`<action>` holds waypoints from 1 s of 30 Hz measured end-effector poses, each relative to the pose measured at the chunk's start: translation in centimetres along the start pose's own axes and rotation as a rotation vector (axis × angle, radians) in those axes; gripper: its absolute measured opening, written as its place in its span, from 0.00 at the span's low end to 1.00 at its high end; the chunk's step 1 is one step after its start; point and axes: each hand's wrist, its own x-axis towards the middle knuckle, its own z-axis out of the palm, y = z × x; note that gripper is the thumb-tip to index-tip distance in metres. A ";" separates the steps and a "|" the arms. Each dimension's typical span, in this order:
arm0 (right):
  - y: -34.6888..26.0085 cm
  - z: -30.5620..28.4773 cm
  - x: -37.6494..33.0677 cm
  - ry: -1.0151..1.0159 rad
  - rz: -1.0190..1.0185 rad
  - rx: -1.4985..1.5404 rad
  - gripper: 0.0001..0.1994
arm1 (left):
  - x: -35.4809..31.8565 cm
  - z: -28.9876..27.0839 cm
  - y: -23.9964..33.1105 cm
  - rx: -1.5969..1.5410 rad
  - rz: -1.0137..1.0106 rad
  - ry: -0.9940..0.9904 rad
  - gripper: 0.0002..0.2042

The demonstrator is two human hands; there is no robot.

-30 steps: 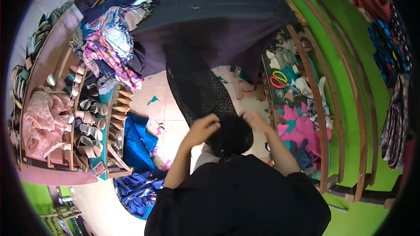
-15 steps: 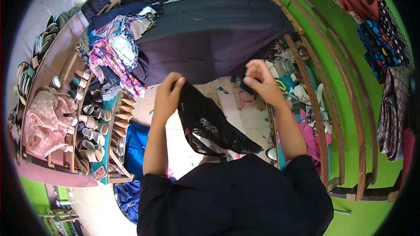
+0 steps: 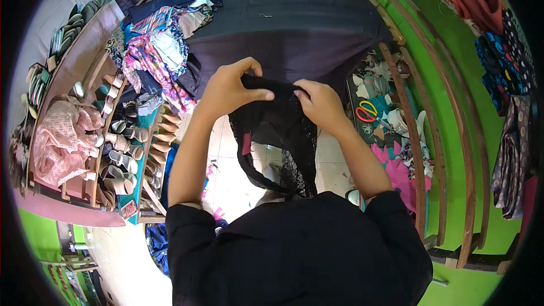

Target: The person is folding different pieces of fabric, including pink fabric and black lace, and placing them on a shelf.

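Plainly, right hand [image 3: 321,103] pinches black cloth [image 3: 266,112] at edge; floor [image 3: 226,173] shows beneath.

Your black fabric [image 3: 266,116] looks like matt, partly sheer lace; you face a matt, cloth-covered tabletop [image 3: 283,29], smooth floor tiles [image 3: 226,165], bare wooden rails [image 3: 417,181] and plastic-looking scissor handles [image 3: 368,113].

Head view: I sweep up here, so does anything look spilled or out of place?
Yes: small pink fabric scraps lie scattered on the tiled floor, left of the black lace fabric; loose offcuts there look untidy.
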 end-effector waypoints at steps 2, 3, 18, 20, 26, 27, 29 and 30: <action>1.1 0.1 0.2 -0.001 -0.005 -0.043 0.08 | -0.2 0.6 -0.6 0.151 0.066 0.016 0.15; 1.4 0.1 0.4 0.034 -0.009 0.025 0.08 | -0.2 0.8 -0.9 0.307 0.133 0.039 0.16; -2.7 1.2 -0.3 0.257 -0.185 -0.078 0.30 | 1.9 4.1 -1.7 -0.287 -0.144 0.269 0.06; -1.2 1.9 -0.6 0.178 -0.060 -0.118 0.28 | 2.0 4.0 -0.8 -0.223 -0.151 0.281 0.08; 4.7 0.7 -0.2 0.061 0.312 0.550 0.14 | -0.4 5.9 -0.4 -0.050 -0.031 0.408 0.33; 4.0 0.4 0.3 0.053 0.311 0.555 0.14 | -2.0 7.1 -1.3 -0.033 0.095 0.515 0.42; 2.9 -0.7 1.0 0.108 0.396 0.899 0.14 | -5.0 10.0 -3.0 0.125 0.515 0.706 0.43; 1.9 -1.9 1.4 0.133 0.443 0.950 0.15 | -6.8 11.8 -3.6 0.040 0.575 0.737 0.44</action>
